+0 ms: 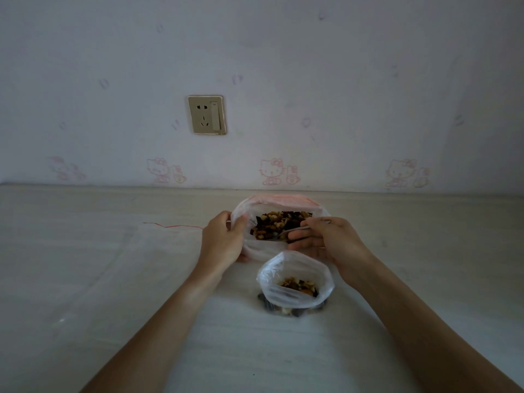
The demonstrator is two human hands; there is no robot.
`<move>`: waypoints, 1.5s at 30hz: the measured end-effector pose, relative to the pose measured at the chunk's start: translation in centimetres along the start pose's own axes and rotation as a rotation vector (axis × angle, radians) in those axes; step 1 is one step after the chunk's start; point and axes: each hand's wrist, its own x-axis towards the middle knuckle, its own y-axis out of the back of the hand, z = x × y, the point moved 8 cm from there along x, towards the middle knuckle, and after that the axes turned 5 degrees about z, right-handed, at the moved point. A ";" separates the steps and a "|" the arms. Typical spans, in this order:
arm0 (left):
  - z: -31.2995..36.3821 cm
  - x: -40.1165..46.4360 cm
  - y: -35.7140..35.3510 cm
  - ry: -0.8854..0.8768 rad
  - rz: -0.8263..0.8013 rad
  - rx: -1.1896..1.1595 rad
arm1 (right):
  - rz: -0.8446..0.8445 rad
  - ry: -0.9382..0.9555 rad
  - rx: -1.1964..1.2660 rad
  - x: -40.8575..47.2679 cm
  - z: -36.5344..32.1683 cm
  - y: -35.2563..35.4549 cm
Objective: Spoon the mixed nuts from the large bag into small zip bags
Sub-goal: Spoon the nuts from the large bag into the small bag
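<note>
large bag [279,207] rim is gripped by left hand [224,241] | spoon [286,233] is pinched by right hand [326,241], in the nuts [280,224] | small zip bag [295,279] stands open just before large bag, nearer right hand

A pale wall [283,66] fills the upper half, papered with faint pink cartoon cats [271,171] in a row just above the surface. A beige socket-and-switch plate [207,115] sits left of centre. Below — a whitish tabletop [85,279] in dim, even light.
</note>
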 end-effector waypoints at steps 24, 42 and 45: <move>6.9 -2.2 1.4 -0.472 -0.040 0.168 | 0.076 0.135 0.079 -5.1 -4.5 4.5; 5.1 -10.4 1.1 -0.574 -0.519 0.284 | -0.009 0.265 -0.179 -11.7 -3.6 5.2; 5.3 -10.2 1.3 -0.499 -0.514 0.150 | -0.072 0.447 -0.383 -12.9 -5.1 3.9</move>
